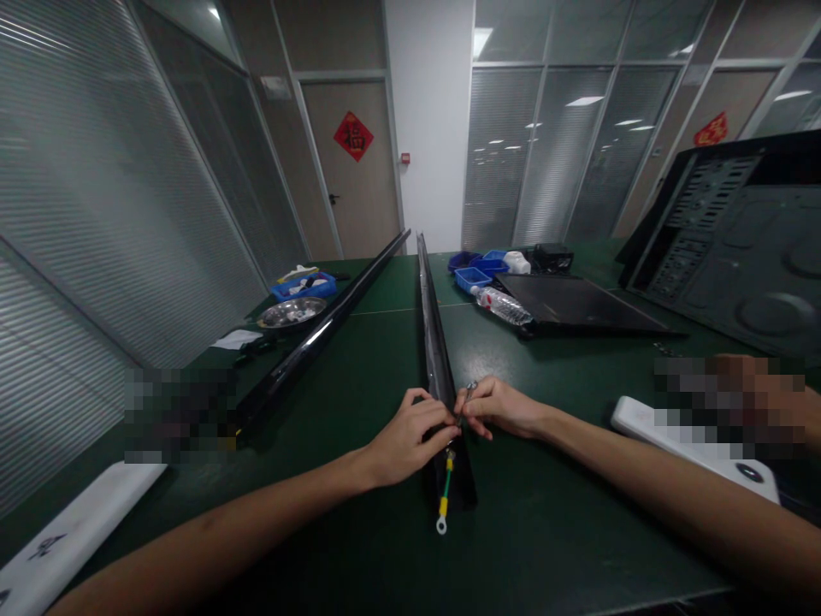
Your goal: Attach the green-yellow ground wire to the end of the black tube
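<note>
While we pinch a small screw [470, 391] over the long black rail [438, 368], both hands meet at its near end.

Our left hand [409, 436] clamps the rail; our right hand [499, 407] grips the screw. Below our fingers dangles a green-yellow wire [444, 494]; beyond lies a water bottle [505, 305].

Long black rail [434, 334] with a ground wire [445, 494]

It runs lengthwise down the green table's [545, 513] middle; the green-yellow wire hangs off its near end.
</note>
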{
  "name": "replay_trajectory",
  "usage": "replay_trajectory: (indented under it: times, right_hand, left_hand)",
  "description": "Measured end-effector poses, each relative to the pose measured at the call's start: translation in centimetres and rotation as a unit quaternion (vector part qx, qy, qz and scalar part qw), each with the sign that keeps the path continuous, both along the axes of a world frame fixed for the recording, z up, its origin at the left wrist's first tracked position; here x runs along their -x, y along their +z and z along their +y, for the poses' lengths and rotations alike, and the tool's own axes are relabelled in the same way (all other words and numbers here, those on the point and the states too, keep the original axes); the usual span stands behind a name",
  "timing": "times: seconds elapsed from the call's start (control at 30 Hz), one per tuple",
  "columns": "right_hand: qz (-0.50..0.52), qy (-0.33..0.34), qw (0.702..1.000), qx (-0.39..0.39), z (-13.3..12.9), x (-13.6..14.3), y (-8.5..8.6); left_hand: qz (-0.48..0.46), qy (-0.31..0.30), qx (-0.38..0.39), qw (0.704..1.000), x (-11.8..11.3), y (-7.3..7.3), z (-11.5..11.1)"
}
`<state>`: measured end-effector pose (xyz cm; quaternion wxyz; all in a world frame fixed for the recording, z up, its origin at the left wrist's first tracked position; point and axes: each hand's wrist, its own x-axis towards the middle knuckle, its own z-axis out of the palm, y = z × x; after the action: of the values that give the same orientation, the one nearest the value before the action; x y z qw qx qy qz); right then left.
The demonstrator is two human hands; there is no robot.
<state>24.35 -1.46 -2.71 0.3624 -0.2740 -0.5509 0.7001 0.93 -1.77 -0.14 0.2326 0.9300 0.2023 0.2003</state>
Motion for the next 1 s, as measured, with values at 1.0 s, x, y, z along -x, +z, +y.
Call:
replay_trajectory:
  times: [1.0]
  right_hand:
    - [-0.090,-0.032,0.995,-0.016,-0.64,-0.41,-0.04]
  left_hand:
    - [0.007,0.006,-0.015,1.000,-0.01,-0.02,-0.10]
